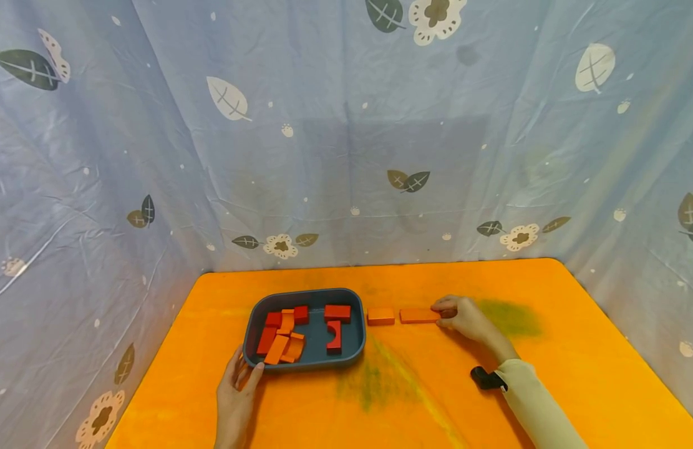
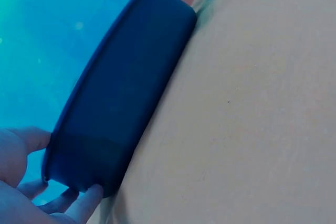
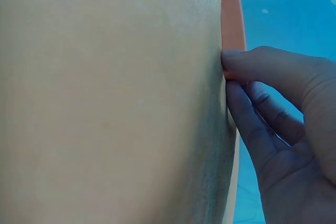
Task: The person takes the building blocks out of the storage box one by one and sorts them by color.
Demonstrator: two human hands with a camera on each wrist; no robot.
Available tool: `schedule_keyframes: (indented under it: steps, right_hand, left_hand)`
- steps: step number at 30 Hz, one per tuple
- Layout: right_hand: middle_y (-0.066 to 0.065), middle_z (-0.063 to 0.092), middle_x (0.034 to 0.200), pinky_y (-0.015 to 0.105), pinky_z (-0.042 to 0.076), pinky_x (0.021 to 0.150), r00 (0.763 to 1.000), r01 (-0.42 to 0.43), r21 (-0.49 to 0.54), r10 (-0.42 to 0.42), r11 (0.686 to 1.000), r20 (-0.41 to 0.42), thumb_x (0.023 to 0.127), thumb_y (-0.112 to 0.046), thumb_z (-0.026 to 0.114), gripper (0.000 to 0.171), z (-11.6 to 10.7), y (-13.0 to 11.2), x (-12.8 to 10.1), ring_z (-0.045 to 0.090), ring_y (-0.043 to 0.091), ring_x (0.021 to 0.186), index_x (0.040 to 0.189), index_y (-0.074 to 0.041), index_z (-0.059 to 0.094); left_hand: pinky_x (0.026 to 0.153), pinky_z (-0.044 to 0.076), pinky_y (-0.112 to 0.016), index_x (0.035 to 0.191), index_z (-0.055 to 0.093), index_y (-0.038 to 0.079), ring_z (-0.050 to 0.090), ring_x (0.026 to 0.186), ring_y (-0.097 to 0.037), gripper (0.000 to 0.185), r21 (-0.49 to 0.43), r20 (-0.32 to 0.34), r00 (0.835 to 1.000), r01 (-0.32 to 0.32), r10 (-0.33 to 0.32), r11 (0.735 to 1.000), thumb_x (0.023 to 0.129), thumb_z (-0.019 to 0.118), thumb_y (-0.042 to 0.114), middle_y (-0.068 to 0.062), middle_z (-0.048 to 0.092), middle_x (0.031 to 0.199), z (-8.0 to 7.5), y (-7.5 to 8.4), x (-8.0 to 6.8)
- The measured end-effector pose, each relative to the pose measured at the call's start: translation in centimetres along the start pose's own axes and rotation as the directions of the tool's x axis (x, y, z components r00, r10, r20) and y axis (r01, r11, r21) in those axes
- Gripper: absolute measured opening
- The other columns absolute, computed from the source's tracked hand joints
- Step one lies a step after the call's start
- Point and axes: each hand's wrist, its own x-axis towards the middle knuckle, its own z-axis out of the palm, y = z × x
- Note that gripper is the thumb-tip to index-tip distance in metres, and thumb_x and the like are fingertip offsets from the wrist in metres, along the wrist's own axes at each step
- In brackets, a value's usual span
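Observation:
A dark grey-blue tray (image 1: 315, 337) stands on the table, holding several red and orange blocks. My left hand (image 1: 236, 393) grips its near left corner, thumb at the rim and fingertips against the side wall (image 2: 121, 77). To the right of the tray lie two orange blocks in a row: a short block (image 1: 380, 317) beside the tray wall and a long flat block (image 1: 416, 316) just past it, with a small gap between them. At the long block's right end, my right hand (image 1: 468, 319) pinches it between thumb and fingers, low over the tabletop.
Inside the tray, orange pieces (image 1: 276, 349) lie heaped at the left, while a red arch block (image 1: 334, 337) and a red rectangular block (image 1: 337, 313) sit at the right. Blue patterned curtains (image 1: 346, 187) enclose the orange table (image 1: 413, 399) at the back and sides.

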Motion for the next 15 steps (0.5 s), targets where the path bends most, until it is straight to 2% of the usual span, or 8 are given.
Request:
schedule_keyframes:
  steps: [9, 15]
  right_hand:
    - [0.020, 0.067, 0.109, 0.037, 0.058, 0.078, 0.999, 0.035, -0.005, -0.035, 0.999, -0.010, 0.081, 0.001, 0.077, 0.027, 0.08, -0.10, -0.11, 0.064, 0.035, 0.098, 0.107, 0.005, 0.073]
    - [0.020, 0.068, 0.107, 0.027, 0.057, 0.074, 1.000, -0.001, 0.037, 0.001, 0.999, -0.005, 0.081, -0.001, 0.077, 0.028, -0.03, -0.19, -0.03, 0.067, 0.029, 0.090, 0.107, 0.005, 0.072]
  left_hand:
    - [0.107, 0.037, -0.055, 0.158, 0.017, 0.009, 0.035, 0.136, -0.047, 0.077, -0.003, 0.001, 1.000, 0.022, -0.022, 1.000, 0.098, 0.061, 0.032, -0.030, 0.030, 0.152, -0.06, -0.12, 0.08]
    - [0.107, 0.038, -0.055, 0.158, 0.017, 0.010, 0.035, 0.136, -0.047, 0.078, 0.011, 0.007, 1.000, 0.017, -0.017, 1.000, 0.098, 0.061, 0.033, -0.031, 0.030, 0.152, -0.11, -0.15, 0.27]
